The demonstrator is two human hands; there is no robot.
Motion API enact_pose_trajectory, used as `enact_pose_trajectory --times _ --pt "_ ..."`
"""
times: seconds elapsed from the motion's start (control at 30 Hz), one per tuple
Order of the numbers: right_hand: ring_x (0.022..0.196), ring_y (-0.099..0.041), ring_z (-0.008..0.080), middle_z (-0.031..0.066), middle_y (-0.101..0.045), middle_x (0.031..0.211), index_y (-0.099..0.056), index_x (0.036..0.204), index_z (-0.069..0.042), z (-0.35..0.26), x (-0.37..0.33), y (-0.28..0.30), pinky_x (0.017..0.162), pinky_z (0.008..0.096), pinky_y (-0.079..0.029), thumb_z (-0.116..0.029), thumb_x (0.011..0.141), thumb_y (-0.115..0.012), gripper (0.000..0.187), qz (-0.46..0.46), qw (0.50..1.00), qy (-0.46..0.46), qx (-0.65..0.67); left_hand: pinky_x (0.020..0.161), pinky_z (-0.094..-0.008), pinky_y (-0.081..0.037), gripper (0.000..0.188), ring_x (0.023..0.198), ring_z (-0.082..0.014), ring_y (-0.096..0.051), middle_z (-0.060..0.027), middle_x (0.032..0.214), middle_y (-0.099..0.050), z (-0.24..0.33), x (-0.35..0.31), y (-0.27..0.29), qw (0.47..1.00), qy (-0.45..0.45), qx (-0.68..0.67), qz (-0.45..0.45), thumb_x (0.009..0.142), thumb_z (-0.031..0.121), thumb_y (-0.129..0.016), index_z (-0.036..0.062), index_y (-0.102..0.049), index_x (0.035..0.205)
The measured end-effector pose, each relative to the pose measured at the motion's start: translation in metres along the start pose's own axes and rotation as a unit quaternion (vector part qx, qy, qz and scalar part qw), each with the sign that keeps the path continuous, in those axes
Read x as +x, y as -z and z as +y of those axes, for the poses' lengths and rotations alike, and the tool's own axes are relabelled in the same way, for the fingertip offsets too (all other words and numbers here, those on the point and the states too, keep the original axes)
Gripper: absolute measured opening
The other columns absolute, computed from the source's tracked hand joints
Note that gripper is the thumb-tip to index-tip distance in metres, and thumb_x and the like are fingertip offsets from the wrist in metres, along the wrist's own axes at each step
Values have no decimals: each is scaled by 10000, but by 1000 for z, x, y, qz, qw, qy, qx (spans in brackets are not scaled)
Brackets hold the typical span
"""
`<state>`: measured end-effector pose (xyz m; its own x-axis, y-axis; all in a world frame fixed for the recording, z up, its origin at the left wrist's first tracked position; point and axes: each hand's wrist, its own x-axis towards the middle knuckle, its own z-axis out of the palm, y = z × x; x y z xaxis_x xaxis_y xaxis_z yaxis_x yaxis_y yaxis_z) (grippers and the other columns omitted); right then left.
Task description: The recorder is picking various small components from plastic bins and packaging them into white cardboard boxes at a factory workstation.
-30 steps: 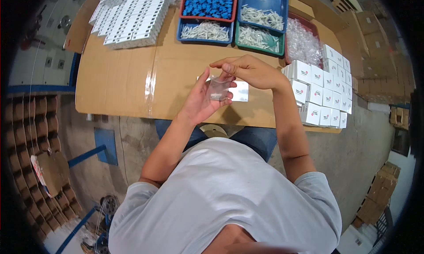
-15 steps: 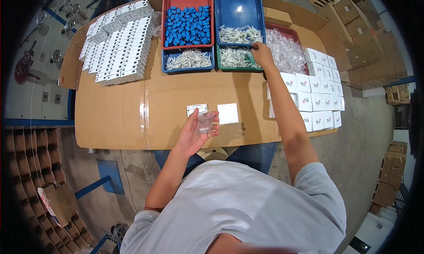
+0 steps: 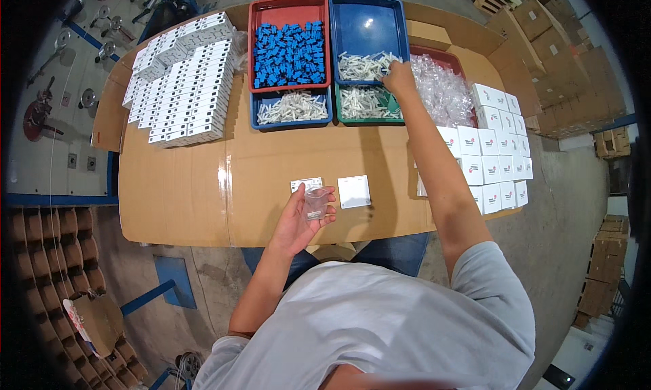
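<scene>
My left hand is closed on a small clear plastic bag, with a few small whitish pieces at its bottom. Behind the bag lies a white card or flat box, partly covered by the hand. A white square plate rests just right of it. My right hand reaches over the near right corner of the upper blue tray, among small white rod-shaped pieces. Its fingers look bent together, and their tips are mostly hidden.
A red tray holds blue plastic pieces. A lower blue tray and a green tray hold more white rods. Clear bags fill a red tray at the right. White boxes stand stacked at left and right on the cardboard-covered table.
My right hand has moved a little farther in over the white rods in the upper blue tray. My left hand still holds the bag. The whole view has shifted slightly.
</scene>
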<state>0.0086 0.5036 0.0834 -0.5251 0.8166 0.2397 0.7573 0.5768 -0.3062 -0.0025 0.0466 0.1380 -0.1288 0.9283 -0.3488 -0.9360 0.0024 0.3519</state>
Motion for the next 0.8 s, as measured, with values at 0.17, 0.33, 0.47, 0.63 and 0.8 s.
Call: enact_pose_trajectory --times 0.17,0.33,0.47,0.63,0.8 --pt "968 -711 416 255 -728 1002 -757 936 -9 9 14 -7 871 484 -570 -203 786 -792 248 -96 995 -4 11 886 -385 -543 620 964 -228 -656 -104 1127 -693 0 6 0 1000 1 -11 0 1078 506 -397 -29 -575 1336" --pt "927 -717 405 236 -735 957 -780 874 -40 25 22 -18 840 474 -574 -184 816 -745 159 -74 996 3 59 894 -371 -544 642 968 -218 -661 -99 1134 -679 3 3 -1 1000 -6 -8 -7 1076 529 -385 -26 -585 1331" --pt "821 -731 340 203 -740 844 -778 875 -33 27 22 -12 755 409 -564 -233 814 -773 209 -46 989 19 139 892 -401 -538 631 964 -263 -661 -116 1130 -697 8 -2 2 999 -18 -48 4 1073 519 -394 -26 -575 1337" --pt "748 -713 216 117 -746 796 -768 923 -6 61 24 -16 687 346 -542 -207 885 -712 212 9 964 26 263 891 -412 -545 641 959 -275 -666 -120 1133 -700 12 0 2 997 -16 -69 -7 1063 527 -412 -26 -570 1347" --pt "1000 -721 242 113 -713 1108 -661 1132 2 40 9 -1 753 315 -565 -120 1001 -579 197 -98 804 -150 567 945 -431 -542 662 1048 -285 -678 -131 1156 -696 14 -6 1 993 -26 -103 -55 1065 544 -393 -23 -565 1361"
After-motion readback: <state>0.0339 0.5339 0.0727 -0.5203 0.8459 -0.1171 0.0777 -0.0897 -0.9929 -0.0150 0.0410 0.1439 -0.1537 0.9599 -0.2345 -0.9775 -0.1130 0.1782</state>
